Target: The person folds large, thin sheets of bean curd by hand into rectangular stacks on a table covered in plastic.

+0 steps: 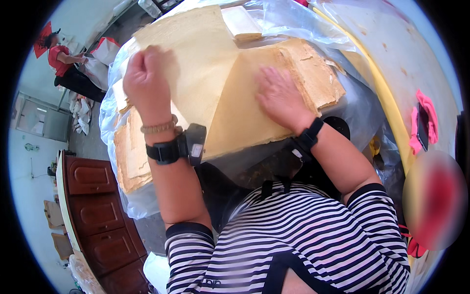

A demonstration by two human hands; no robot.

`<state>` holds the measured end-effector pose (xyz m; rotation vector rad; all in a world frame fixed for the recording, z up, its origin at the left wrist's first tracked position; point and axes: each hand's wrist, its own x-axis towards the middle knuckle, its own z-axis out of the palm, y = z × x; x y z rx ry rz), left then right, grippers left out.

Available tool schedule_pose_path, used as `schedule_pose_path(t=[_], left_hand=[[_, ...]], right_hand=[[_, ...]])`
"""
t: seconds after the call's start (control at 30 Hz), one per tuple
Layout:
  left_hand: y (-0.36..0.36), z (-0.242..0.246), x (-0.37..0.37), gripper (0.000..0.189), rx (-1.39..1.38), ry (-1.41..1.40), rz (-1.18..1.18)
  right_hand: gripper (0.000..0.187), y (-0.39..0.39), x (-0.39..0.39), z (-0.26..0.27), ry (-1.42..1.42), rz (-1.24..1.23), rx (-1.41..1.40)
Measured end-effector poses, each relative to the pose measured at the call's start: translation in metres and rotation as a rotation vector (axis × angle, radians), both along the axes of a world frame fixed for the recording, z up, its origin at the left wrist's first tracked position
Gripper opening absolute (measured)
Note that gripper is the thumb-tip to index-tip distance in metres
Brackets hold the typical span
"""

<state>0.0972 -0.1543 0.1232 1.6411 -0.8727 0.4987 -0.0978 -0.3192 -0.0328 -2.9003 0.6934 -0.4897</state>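
A large thin tan sheet (198,40), like paper or a dried skin, lies across the work surface before me. A second, darker tan sheet or folded flap (238,106) overlaps it with a slanting edge. Spread flat on this darker part is my right hand (281,99), its fingertips slightly blurred. My left hand (148,81) is curled like a fist over the left side of the large sheet; motion blur and the hand itself hide whether its fingers pinch anything. Both wrists carry black straps with small devices.
Stacks of rough-edged tan sheets (315,75) (134,147) lie on both sides, and a folded pale bundle (242,24) sits at the back. Clear plastic film (293,20) covers the table. At right, a phone (422,126) rests on pink cloth. A person (64,62) handles sacks far left.
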Motion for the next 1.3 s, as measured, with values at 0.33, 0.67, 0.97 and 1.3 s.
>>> schedule_pose_path(t=[0.33,0.67,0.97,1.3], left_hand=[[0.005,0.035,-0.023,0.021,-0.124,-0.296,0.093],[0.038,-0.039,-0.127,0.031,0.178,-0.315,-0.659],[0.075,-0.135,-0.120,0.037,0.714,-0.405,-0.406],[0.096,-0.160,0.035,0.039,0.453,-0.227,0.222]], right_hand=[[0.056,0.007,0.079,0.004,0.082,0.080,0.051],[0.045,0.042,-0.034,0.039,-0.027,0.684,0.841],[0.040,0.045,-0.023,0.045,-0.695,-0.152,1.580],[0.031,0.066,0.035,0.155,-1.174,0.326,0.946]])
